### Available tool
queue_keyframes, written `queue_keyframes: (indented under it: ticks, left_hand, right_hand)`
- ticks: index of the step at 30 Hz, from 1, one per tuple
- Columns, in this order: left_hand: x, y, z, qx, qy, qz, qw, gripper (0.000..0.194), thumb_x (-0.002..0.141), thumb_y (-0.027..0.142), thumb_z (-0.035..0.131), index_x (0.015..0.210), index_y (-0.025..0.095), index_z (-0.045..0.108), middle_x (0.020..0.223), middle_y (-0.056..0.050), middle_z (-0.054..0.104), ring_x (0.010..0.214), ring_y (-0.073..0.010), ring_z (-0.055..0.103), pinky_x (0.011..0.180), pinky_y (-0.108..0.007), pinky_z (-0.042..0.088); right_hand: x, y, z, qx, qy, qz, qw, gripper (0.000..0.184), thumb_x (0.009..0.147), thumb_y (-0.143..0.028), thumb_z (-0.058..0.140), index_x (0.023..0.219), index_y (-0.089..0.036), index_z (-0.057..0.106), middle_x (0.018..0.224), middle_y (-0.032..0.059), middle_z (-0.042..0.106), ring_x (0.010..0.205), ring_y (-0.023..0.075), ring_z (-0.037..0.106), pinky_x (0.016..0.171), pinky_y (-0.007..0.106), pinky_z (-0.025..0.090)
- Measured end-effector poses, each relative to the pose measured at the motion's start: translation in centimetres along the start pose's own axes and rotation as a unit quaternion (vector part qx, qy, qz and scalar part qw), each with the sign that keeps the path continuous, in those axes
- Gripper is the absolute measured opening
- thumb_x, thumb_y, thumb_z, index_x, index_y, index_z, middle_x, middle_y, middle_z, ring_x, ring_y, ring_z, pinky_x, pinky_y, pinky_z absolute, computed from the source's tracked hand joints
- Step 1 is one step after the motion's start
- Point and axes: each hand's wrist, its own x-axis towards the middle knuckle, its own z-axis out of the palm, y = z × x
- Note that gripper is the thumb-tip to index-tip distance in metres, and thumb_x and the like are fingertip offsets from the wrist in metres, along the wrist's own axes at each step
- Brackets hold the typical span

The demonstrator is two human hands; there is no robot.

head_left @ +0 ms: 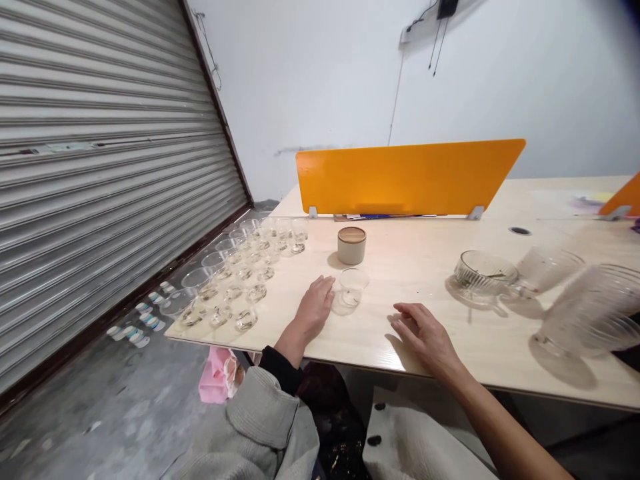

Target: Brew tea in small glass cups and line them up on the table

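Nearest stuff first: a grey sleeve (pixel 263 407) with a black cuff (pixel 281 369) is worn on the left arm, and the right forearm (pixel 493 413) is bare. Something pink (pixel 216 377) can be spotted lower down, left of the left fingers and below the edge of the table (pixel 285 320).

The right hand (pixel 425 337) is held palm-inward, its fingers loosely bent and a little apart. The left hand (pixel 311 312) is stretched out over the tabletop, fingers more or less together and extended. One clear cup (pixel 353 290) is placed between the two hands, just beside the left fingertips; whether it's being touched can't really be told.

Off to the left of the left fingers, rows of clear cups (pixel 243 273) are lined up, with dark bits seen at the bottoms. White bottles (pixel 150 320) are set on the floor past those. Right of the right fingers, a ribbed glass bowl (pixel 485 273) is parked, with blurry clear cup stacks (pixel 595 310) beyond it.

Straight past the left fingertips, behind the lone cup, a pale jar (pixel 351 250) is topped by a wooden lid (pixel 352 235). Farther out, an orange divider (pixel 400 179) is mounted across the tabletop, backed by a white wall (pixel 320 73).
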Motion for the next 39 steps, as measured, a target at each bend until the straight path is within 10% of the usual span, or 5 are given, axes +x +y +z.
queue_keyframes:
  ticks: [16,24,39]
  left_hand:
    - [0.2,-0.2,-0.3,0.065,-0.078,0.049,0.994,0.031,0.098,0.03,0.054,0.12,0.031,0.077,0.148,-0.003,0.063,0.148,-0.0286,0.045,0.127,-0.053,0.024]
    - [0.1,-0.5,-0.3,0.08,-0.029,0.049,0.995,0.037,0.099,0.024,0.049,0.126,0.024,0.073,0.146,-0.008,0.064,0.147,-0.0261,0.046,0.125,-0.048,0.033]
    - [-0.5,-0.4,-0.3,0.175,-0.08,0.012,0.981,0.046,0.102,0.032,0.046,0.144,0.017,0.057,0.164,-0.016,0.042,0.158,-0.0335,0.026,0.129,-0.054,0.014]
  right_hand:
    - [0.2,0.4,-0.1,-0.011,-0.013,0.006,1.0,0.031,0.093,-0.047,0.058,0.113,-0.025,0.067,0.122,0.0103,0.068,0.113,0.0284,0.067,0.099,0.045,0.054]
    - [0.1,0.2,-0.1,-0.016,0.004,0.007,1.0,0.032,0.094,-0.049,0.058,0.113,-0.025,0.067,0.122,0.0103,0.067,0.108,0.0268,0.068,0.096,0.043,0.055]
    - [0.0,1.6,1.6,-0.261,-0.058,-0.085,0.96,0.065,0.099,-0.055,0.049,0.151,-0.017,0.051,0.159,0.0194,0.047,0.15,0.0369,0.038,0.121,0.058,0.032]
